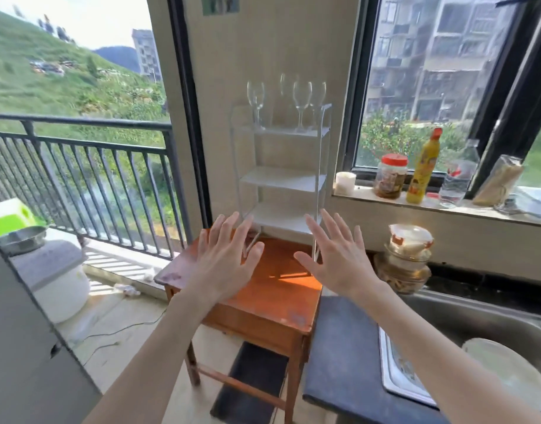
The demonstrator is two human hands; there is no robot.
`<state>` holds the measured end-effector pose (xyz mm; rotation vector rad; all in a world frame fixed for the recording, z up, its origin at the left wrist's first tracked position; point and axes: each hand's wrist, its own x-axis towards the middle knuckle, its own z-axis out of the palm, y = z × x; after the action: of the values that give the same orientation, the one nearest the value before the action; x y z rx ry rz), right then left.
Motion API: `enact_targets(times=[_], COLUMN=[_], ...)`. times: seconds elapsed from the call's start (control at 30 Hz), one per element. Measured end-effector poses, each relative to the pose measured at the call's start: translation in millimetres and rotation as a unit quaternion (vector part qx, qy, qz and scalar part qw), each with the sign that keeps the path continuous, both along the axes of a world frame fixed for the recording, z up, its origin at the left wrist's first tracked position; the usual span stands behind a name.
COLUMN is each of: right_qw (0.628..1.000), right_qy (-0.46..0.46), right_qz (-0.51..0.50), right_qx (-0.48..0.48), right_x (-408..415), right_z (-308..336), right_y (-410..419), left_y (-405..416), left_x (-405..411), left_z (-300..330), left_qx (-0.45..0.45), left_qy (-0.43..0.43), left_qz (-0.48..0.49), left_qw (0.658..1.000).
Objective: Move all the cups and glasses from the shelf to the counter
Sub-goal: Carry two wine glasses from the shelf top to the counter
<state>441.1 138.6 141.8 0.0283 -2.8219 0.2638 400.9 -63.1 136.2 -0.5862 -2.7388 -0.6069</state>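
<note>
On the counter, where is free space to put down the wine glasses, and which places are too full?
The dark counter is bare between the wooden table and the white tray. The front of the table, below both open hands, is also free. Crowded: the sink holds a plate; the windowsill is lined with jars and bottles.

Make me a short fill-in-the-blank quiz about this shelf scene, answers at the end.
1. The wine glasses stand on the ___ tier of the white shelf.
2. The shelf stands on a ___ table.
3. The left hand and right hand hold ___.
Answers: top; wooden; nothing.
</note>
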Motion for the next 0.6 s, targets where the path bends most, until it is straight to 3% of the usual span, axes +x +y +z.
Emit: enact_targets(times=[0.43, 0.6], right_qw=[0.989, 0.975], right_qy=[0.139, 0.190], right_qz=[-0.041, -0.062], right_qx=[-0.025, -0.098], right_x=[-216.4, -283.7], right_z=[85.6, 114.4], right_y=[-10.2, -5.1], left_y=[6.6, 21.1], left_x=[-245.0, -322.2], left_z=[65.6, 103.7], left_qx=[0.074, 0.175], left_qy=[0.054, 0.070], left_qz=[-0.092, -0.122], left_qw=[0.992, 0.974])
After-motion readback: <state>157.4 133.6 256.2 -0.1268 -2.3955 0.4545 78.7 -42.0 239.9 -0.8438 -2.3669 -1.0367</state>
